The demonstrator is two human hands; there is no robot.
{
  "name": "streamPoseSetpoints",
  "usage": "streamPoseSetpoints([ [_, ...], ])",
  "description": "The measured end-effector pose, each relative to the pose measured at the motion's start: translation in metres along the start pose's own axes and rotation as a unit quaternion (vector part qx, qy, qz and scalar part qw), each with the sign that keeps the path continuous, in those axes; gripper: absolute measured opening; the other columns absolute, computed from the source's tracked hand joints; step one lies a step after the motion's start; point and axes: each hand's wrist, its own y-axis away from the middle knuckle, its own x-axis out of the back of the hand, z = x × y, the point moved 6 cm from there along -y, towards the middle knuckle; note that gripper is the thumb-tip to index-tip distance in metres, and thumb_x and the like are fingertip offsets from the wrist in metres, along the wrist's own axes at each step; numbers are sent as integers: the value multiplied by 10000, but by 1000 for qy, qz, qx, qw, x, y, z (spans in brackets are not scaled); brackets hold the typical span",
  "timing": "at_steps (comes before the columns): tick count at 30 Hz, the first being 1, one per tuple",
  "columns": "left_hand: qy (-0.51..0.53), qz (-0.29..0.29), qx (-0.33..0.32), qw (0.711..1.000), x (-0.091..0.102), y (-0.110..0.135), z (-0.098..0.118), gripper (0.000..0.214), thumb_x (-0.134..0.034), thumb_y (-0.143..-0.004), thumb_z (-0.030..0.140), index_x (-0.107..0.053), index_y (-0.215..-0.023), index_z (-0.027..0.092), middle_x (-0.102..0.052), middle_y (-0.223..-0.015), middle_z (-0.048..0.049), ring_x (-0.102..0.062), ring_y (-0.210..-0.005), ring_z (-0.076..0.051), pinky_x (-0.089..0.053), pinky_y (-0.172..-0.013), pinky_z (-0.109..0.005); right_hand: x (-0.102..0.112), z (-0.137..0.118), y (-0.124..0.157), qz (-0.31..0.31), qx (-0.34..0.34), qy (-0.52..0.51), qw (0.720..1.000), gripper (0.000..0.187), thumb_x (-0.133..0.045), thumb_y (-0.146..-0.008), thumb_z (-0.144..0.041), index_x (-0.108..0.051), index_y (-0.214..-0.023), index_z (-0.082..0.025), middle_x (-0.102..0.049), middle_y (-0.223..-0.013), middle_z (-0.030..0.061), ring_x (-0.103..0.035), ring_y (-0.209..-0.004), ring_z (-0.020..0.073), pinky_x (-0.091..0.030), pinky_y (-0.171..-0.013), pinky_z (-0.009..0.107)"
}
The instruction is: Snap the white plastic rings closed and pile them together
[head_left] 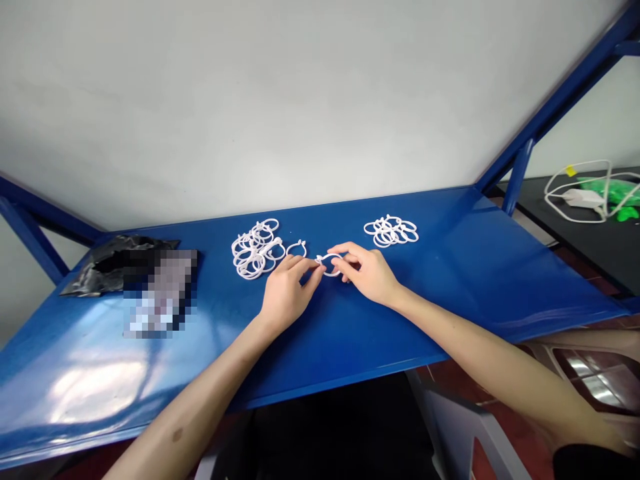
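Note:
Between my two hands is a white plastic curtain ring (327,255), held just above the blue tabletop. The fingertips of my left hand (290,288) pinch the ring at its left side, by the small knobbed ends. Thumb and fingers of my right hand (369,272) grip its right side. Whether the ends are joined is too small to tell. Just beyond my left hand lies a single ring (297,245), with a gap showing at its top. Left of it is a loose pile of white rings (250,257). A smaller heap of rings (393,231) rests beyond my right hand.
The blue table (350,333) meets a pale wall (300,100). On its left lie a black plastic bag (107,267) and a blurred-out flat item (165,287). Blue frame bars (555,100) rise at the sides. To the right, a white cable (607,193) sits on a dark surface.

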Motion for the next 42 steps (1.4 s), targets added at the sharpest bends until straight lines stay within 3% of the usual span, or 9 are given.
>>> streamPoseSetpoints([
  [6, 93, -23, 143, 985, -2, -1, -14, 173, -636, -930, 343, -755, -972, 224, -756, -875, 2, -583, -623, -116, -486, -659, -256, 0, -1, -2, -2, 40, 25, 999, 141, -639, -958, -335, -713, -972, -216, -756, -830, -1, -687, -676, 127, -515, -665, 243],
  [13, 206, -56, 195, 957, -10, 0, -20, 292, -577, -953, 450, -733, -1030, 216, -778, -842, -13, -687, -749, -164, -509, -715, -275, -3, 0, -1, -1, 47, 40, 998, 147, -646, -957, -309, -677, -1075, -227, -741, -798, -20, -682, -669, 127, -498, -658, 239],
  [18, 232, -74, 193, 951, -15, 2, -19, 264, -583, -950, 441, -719, -984, 217, -776, -865, -14, -696, -780, -168, -501, -720, -274, -5, -7, 3, 3, 98, 89, 991, 110, -603, -987, -282, -691, -973, -218, -758, -877, 9, -692, -741, 142, -485, -664, 244],
  [22, 198, -65, 182, 961, -16, 4, -19, 192, -589, -936, 351, -715, -886, 216, -758, -811, -8, -670, -734, -162, -477, -691, -272, -10, -11, 8, 1, 188, 174, 967, 203, -504, -1044, -263, -691, -998, -199, -747, -915, 43, -691, -804, 157, -507, -713, 265],
  [27, 120, -55, 121, 984, -16, 7, -18, 133, -607, -924, 246, -703, -834, 227, -701, -781, 7, -615, -695, -141, -472, -698, -265, -23, -8, 14, -34, 263, 283, 922, 278, -431, -1062, -215, -698, -1000, -173, -732, -885, 74, -689, -815, 179, -542, -742, 299],
  [30, 89, -46, 74, 992, -13, 2, -11, 101, -615, -936, 239, -685, -865, 222, -692, -809, 1, -619, -732, -149, -492, -714, -269, -19, -12, 10, -12, 271, 286, 919, 249, -459, -1051, -216, -702, -1012, -182, -738, -895, 66, -694, -831, 178, -555, -756, 298],
  [34, -6, 3, -18, 1000, -1, -7, 0, 154, -603, -973, 340, -676, -1011, 210, -734, -964, -47, -625, -917, -214, -512, -853, -349, 24, -21, -5, 103, 238, 258, 931, 220, -500, -1045, -265, -712, -1039, -208, -740, -981, 53, -690, -882, 165, -550, -804, 288],
  [38, -156, 14, -39, 987, 5, -9, -13, 265, -568, -984, 372, -687, -1117, 176, -714, -1073, -116, -583, -1017, -291, -488, -927, -448, 111, 1, -11, 315, 58, 339, 884, 220, -545, -1006, -290, -734, -1048, -185, -685, -1035, 94, -665, -846, 197, -535, -771, 334],
  [42, -228, -44, -14, 972, 0, -8, -34, 289, -582, -963, 367, -706, -1121, 159, -681, -1139, -142, -555, -1064, -334, -479, -937, -483, 159, 42, -11, 284, -127, 419, 853, 163, -628, -919, -263, -773, -970, -206, -688, -1010, 93, -656, -824, 224, -516, -765, 366],
])
